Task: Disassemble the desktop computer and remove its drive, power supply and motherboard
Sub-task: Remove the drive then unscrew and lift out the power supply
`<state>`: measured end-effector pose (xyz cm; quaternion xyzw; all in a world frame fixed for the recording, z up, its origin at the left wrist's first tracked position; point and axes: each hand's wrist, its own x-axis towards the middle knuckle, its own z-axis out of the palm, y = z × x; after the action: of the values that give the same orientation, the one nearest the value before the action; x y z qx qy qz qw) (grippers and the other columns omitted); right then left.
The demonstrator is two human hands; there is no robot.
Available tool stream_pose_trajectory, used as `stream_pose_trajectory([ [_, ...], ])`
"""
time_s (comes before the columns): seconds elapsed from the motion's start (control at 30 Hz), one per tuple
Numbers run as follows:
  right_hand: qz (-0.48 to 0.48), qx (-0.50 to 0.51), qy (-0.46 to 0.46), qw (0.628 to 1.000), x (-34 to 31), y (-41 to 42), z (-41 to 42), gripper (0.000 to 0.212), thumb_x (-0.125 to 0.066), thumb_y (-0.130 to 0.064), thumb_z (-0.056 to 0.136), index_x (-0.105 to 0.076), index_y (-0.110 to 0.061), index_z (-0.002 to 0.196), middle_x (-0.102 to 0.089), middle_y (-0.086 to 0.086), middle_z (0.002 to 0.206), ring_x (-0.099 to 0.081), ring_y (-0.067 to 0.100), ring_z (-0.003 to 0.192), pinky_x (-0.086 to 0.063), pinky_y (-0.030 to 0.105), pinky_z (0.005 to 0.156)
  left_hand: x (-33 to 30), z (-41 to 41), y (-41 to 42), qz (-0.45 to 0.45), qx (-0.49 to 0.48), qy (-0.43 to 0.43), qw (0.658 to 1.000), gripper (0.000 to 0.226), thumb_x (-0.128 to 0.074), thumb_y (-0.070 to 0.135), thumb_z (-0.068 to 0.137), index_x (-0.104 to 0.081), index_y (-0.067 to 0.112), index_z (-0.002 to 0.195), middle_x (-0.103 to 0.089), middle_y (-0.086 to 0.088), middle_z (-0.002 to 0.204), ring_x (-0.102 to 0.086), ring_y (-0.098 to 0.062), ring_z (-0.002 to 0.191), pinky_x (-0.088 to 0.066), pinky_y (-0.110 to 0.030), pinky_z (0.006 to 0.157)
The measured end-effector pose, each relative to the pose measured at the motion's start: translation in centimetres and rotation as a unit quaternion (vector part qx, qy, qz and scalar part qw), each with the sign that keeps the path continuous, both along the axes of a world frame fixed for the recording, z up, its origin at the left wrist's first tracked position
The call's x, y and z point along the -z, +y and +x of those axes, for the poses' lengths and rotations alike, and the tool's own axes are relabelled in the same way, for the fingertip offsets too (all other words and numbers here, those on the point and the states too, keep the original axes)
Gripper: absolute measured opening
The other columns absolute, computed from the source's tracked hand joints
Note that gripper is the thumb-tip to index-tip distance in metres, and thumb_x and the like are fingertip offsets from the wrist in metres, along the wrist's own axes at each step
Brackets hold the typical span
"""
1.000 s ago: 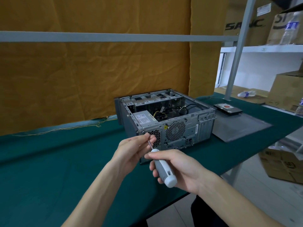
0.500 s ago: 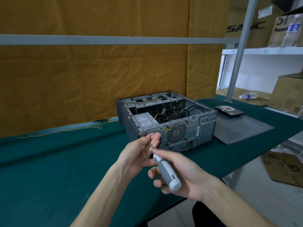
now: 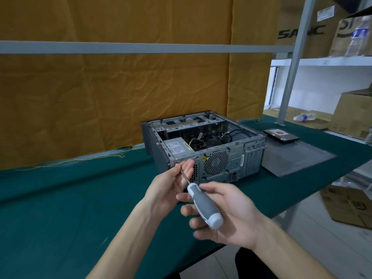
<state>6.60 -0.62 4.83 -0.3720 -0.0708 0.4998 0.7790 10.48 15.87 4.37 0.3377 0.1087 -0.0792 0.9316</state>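
While the right hand [image 3: 225, 214] cradles the screwdriver [image 3: 203, 204] handle low in the frame, the left hand [image 3: 171, 186] pinches its shaft, which points up-left at the computer case's [image 3: 221, 158] near corner. Inside there lies the power supply [image 3: 177, 147]; the drive [image 3: 281, 135] rests farther right.

one computer case [image 3: 205, 150], one screwdriver [image 3: 203, 204], one drive [image 3: 281, 135], perhaps two bottles [image 3: 304, 117].
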Motion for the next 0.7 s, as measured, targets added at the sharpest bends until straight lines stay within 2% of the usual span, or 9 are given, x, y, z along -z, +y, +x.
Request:
stream_pose_trajectory([
  [0.03, 0.0, -0.007, -0.009, 1.0, -0.2, -0.3, 0.0, 0.042, -0.052, -0.033, 0.101, -0.067, 0.002, 0.117, -0.067, 0.017, 0.092, -0.069, 0.028, 0.066, -0.06, 0.037, 0.056, -0.1, 0.0, 0.1, -0.007, 0.006, 0.002, 1.0, 0.028, -0.044, 0.009, 0.107, -0.06, -0.008, 0.122, -0.077, -0.015, 0.104, -0.077, -0.016, 0.078, -0.061, -0.021, 0.064],
  [0.1, -0.077, 0.019, -0.084, 0.993, -0.4, -0.2, 0.0, 0.036, -0.06, -0.03, 0.097, -0.066, -0.001, 0.117, -0.069, 0.015, 0.086, -0.067, 0.024, 0.057, -0.054, 0.03, 0.046, -0.3, 0.0, 0.2, -0.009, -0.001, 0.018, 1.0, 0.027, -0.048, 0.01, 0.106, -0.059, -0.009, 0.122, -0.076, -0.017, 0.106, -0.077, -0.019, 0.076, -0.062, -0.024, 0.064],
  [0.17, -0.168, 0.074, -0.174, 0.967, -0.3, 0.5, -0.1, 0.031, -0.069, -0.03, 0.093, -0.063, -0.005, 0.109, -0.065, 0.013, 0.074, -0.059, 0.022, 0.045, -0.045, 0.025, 0.04, -0.6, 0.2, 0.1, -0.002, -0.023, 0.041, 0.999, 0.025, -0.056, 0.012, 0.103, -0.06, -0.009, 0.116, -0.075, -0.02, 0.105, -0.077, -0.021, 0.074, -0.063, -0.028, 0.064],
  [0.23, -0.222, 0.12, -0.22, 0.942, 0.1, 1.1, -0.1, 0.029, -0.075, -0.03, 0.089, -0.06, -0.007, 0.097, -0.059, 0.012, 0.065, -0.05, 0.02, 0.037, -0.04, 0.023, 0.037, -0.7, 0.4, -0.1, -0.003, -0.036, 0.058, 0.998, 0.023, -0.06, 0.013, 0.101, -0.063, -0.008, 0.11, -0.076, -0.019, 0.099, -0.076, -0.022, 0.076, -0.063, -0.029, 0.064],
  [0.33, -0.223, 0.107, -0.178, 0.952, 0.5, 1.3, -0.3, 0.041, -0.073, -0.047, 0.088, -0.06, -0.008, 0.094, -0.05, 0.007, 0.062, -0.043, 0.017, 0.042, -0.036, 0.025, 0.043, -0.7, 0.6, -0.4, -0.021, -0.055, 0.07, 0.996, 0.016, -0.058, 0.01, 0.101, -0.063, -0.006, 0.102, -0.074, -0.018, 0.089, -0.073, -0.023, 0.083, -0.061, -0.029, 0.062],
  [0.4, -0.14, 0.049, -0.082, 0.986, 0.4, 0.8, -0.4, 0.048, -0.06, -0.053, 0.091, -0.062, -0.006, 0.098, -0.049, 0.007, 0.07, -0.05, 0.021, 0.053, -0.044, 0.029, 0.05, -0.6, 0.8, -0.6, -0.035, -0.06, 0.066, 0.995, 0.017, -0.056, 0.008, 0.102, -0.062, -0.007, 0.099, -0.073, -0.018, 0.095, -0.072, -0.023, 0.084, -0.061, -0.029, 0.063],
  [0.5, 0.006, 0.002, 0.023, 1.0, 0.0, -0.2, -0.4, 0.043, -0.047, -0.031, 0.098, -0.062, 0.006, 0.112, -0.064, 0.024, 0.1, -0.07, 0.039, 0.084, -0.061, 0.042, 0.066, -0.3, 1.0, -0.5, -0.054, -0.051, 0.049, 0.996, 0.025, -0.05, 0.011, 0.105, -0.062, -0.011, 0.107, -0.075, -0.017, 0.096, -0.075, -0.021, 0.068, -0.06, -0.028, 0.069],
  [0.57, -0.008, 0.015, -0.008, 1.0, -0.3, -0.3, -0.4, 0.035, -0.05, -0.023, 0.101, -0.061, 0.007, 0.116, -0.067, 0.027, 0.107, -0.073, 0.039, 0.086, -0.063, 0.041, 0.064, -0.1, 1.1, -0.5, -0.036, -0.052, 0.046, 0.997, 0.028, -0.049, 0.014, 0.106, -0.061, -0.011, 0.112, -0.075, -0.017, 0.099, -0.076, -0.019, 0.067, -0.061, -0.026, 0.068],
  [0.7, -0.15, 0.079, -0.112, 0.979, -0.4, 0.5, -0.3, 0.026, -0.076, -0.031, 0.089, -0.064, -0.011, 0.099, -0.066, 0.009, 0.078, -0.065, 0.02, 0.058, -0.052, 0.026, 0.047, -0.1, 0.9, -0.6, 0.01, -0.073, 0.038, 0.997, 0.025, -0.062, 0.016, 0.1, -0.062, -0.006, 0.112, -0.076, -0.017, 0.096, -0.076, -0.017, 0.071, -0.062, -0.025, 0.057],
])
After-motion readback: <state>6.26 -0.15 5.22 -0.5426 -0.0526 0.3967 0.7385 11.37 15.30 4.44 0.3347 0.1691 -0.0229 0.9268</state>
